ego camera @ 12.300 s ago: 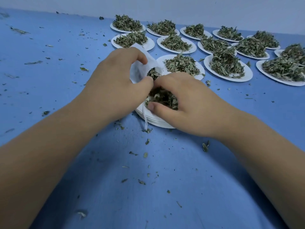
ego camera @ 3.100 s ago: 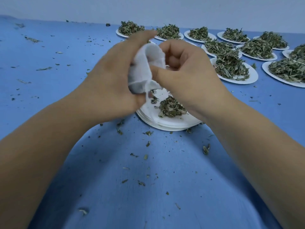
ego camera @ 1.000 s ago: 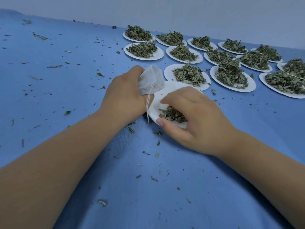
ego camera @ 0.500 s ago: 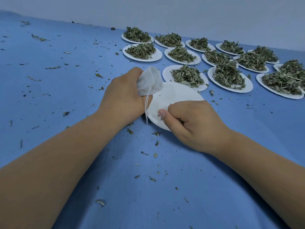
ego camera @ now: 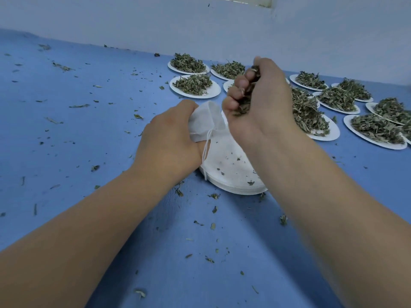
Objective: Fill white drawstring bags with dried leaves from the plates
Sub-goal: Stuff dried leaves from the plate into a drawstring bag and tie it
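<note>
Gripping the bag (ego camera: pixel 205 121), left hand (ego camera: pixel 171 141) sits beside leaf-clutching right hand (ego camera: pixel 260 101).

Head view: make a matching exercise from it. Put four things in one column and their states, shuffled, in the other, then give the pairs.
Things
1. left hand
2. right hand
3. nearest plate
4. plate beyond the left hand

States
A. bare but for a few crumbs
B. raised, holds a fistful of dried leaves
C. piled high
D. grips the white drawstring bag

Pairs: 1-D, 2-B, 3-A, 4-C
</note>
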A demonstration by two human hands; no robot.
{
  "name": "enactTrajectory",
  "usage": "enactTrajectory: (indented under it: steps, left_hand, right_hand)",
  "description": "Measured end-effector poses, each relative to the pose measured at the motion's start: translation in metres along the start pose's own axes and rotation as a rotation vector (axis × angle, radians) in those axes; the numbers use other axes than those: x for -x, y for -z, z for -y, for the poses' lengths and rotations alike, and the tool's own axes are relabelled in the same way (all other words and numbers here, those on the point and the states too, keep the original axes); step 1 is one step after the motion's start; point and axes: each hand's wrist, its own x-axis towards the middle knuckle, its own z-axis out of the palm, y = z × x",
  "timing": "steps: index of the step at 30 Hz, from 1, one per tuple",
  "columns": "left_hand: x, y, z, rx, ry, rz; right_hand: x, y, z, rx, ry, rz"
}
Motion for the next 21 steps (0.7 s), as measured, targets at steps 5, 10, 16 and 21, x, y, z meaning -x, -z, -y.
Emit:
enactTrajectory:
  steps: [5, 10, 16, 21]
  left_hand:
    - [-0.002, 0.01, -0.006, -0.019, 0.017, -0.072]
    - [-0.005, 0.009, -0.004, -0.01, 0.066, -0.046]
    - [-0.005, 0.011, -0.008, 0.049, 0.098, -0.012]
    - [-0.005, 0.012, -0.009, 0.07, 0.116, 0.0]
  right_hand:
    - [0.0, -0.02, -0.01, -0.05, 0.058, -0.017]
    - [0.002, -0.022, -0.01, 0.013, 0.097, 0.018]
    - [0.004, -0.019, -0.008, 0.183, 0.168, 0.096]
    - [0.011, -0.023, -0.014, 0.22, 0.203, 0.153]
